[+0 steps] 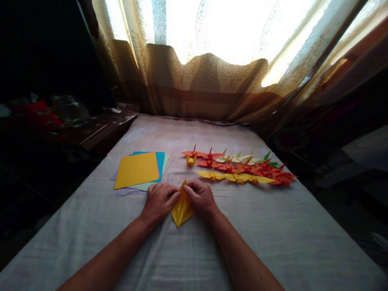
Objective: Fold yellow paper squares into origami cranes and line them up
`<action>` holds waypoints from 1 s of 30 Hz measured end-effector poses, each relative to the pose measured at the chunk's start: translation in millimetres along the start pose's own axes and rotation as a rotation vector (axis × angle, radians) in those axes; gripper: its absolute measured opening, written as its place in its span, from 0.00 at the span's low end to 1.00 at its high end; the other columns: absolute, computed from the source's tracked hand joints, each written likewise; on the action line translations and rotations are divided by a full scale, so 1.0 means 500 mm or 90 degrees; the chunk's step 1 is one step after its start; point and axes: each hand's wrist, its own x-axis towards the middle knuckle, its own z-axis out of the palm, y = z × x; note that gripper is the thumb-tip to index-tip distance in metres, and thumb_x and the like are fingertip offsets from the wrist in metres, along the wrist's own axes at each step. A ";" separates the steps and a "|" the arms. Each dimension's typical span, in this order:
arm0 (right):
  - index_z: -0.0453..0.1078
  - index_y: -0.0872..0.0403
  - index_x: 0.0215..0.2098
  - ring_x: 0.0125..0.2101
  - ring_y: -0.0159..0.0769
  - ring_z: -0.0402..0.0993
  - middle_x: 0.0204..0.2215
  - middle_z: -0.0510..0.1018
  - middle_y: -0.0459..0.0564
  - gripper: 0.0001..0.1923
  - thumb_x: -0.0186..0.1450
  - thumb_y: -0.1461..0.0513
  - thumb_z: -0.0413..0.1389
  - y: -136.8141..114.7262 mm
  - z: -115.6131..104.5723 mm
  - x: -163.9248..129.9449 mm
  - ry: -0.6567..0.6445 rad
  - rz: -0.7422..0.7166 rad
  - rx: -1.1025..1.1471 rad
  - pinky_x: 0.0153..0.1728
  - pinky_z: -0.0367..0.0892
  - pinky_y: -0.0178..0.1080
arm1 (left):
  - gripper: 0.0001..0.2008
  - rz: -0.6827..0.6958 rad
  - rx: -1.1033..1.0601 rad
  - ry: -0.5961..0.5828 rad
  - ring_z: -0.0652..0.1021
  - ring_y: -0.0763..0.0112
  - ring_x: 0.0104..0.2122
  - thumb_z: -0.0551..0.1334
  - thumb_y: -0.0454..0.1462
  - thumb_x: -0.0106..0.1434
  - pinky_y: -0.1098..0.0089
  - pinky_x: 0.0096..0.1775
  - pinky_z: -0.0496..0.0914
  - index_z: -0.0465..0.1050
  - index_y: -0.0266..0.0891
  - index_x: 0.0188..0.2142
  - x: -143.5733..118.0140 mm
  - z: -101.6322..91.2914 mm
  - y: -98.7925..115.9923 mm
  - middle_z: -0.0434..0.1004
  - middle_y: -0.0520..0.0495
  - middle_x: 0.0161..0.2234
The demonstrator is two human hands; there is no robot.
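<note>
A partly folded yellow paper piece [182, 210] lies on the grey cloth-covered surface [273, 242], its point toward me. My left hand [158, 201] presses its upper left edge with fingers curled. My right hand [201, 198] pinches the upper right edge and top tip. Both hands meet at the paper's top.
A stack of coloured paper sheets [138, 169], yellow on top, lies to the left of my hands. Rows of folded paper cranes [242, 167] in red, yellow, cream and green lie to the right. Curtains [212, 81] hang behind the surface. Dark cluttered furniture [60, 117] stands at left.
</note>
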 end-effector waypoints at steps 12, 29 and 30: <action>0.72 0.53 0.24 0.23 0.31 0.67 0.21 0.73 0.45 0.13 0.60 0.53 0.55 -0.013 0.002 0.005 -0.001 0.013 0.050 0.26 0.63 0.33 | 0.09 0.018 0.004 -0.030 0.75 0.63 0.40 0.60 0.42 0.65 0.59 0.48 0.60 0.75 0.43 0.31 0.000 0.000 -0.001 0.80 0.50 0.33; 0.73 0.52 0.26 0.28 0.34 0.70 0.25 0.77 0.48 0.16 0.66 0.54 0.51 -0.011 -0.015 0.001 0.091 -0.026 -0.078 0.33 0.65 0.35 | 0.12 0.078 0.031 0.018 0.75 0.60 0.46 0.63 0.36 0.62 0.59 0.51 0.64 0.72 0.42 0.46 -0.018 0.012 -0.006 0.79 0.45 0.43; 0.74 0.52 0.27 0.29 0.34 0.71 0.27 0.78 0.48 0.16 0.66 0.54 0.51 -0.008 -0.016 0.001 0.090 -0.024 -0.099 0.35 0.66 0.35 | 0.12 0.098 0.035 0.020 0.74 0.59 0.47 0.63 0.35 0.62 0.58 0.52 0.64 0.72 0.42 0.46 -0.021 0.012 -0.005 0.78 0.45 0.44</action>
